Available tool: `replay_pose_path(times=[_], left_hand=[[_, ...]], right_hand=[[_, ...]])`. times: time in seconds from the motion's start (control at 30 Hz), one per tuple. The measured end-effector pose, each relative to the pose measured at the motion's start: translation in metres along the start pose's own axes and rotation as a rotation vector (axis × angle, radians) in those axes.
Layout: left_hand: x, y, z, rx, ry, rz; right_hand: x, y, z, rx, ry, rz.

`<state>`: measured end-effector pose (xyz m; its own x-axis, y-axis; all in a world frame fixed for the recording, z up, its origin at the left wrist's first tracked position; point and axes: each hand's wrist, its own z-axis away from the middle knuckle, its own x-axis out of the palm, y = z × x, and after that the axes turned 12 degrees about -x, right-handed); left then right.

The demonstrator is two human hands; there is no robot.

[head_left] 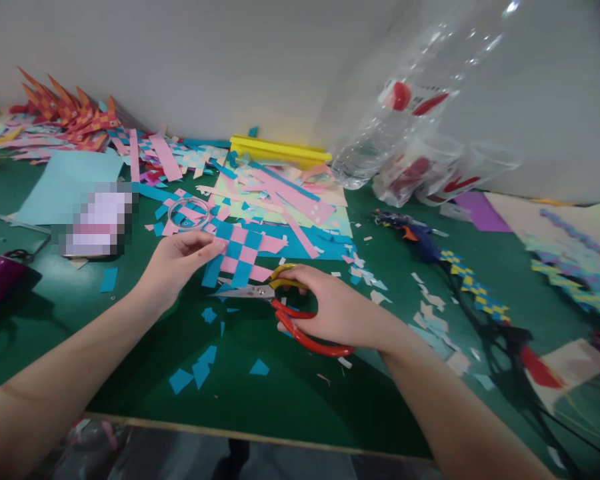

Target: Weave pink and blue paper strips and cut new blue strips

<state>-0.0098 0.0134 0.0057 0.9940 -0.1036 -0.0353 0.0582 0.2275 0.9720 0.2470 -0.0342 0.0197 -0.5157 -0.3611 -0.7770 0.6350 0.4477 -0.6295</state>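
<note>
Grip of left hand point(187, 263) pinched on woven paper point(241, 253), its strips hanging just above scissors point(260, 291).

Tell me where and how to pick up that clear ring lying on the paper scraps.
Pinch the left rim of the clear ring from above, one finger inside, thumb outside. It seems to lie flat with an open middle, so the rim should offer the easiest hold. The left hand is close to its near side, so the left looks freer.
</note>
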Motion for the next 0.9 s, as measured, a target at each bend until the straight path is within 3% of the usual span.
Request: replay_pose_path(times=[0.9], left_hand=[[0.0033,-0.0028,0.0029,0.022,-0.084,-0.073]], right_hand=[[-0.0025,-0.0070,-0.0037,-0.021,0.001,-0.032]])
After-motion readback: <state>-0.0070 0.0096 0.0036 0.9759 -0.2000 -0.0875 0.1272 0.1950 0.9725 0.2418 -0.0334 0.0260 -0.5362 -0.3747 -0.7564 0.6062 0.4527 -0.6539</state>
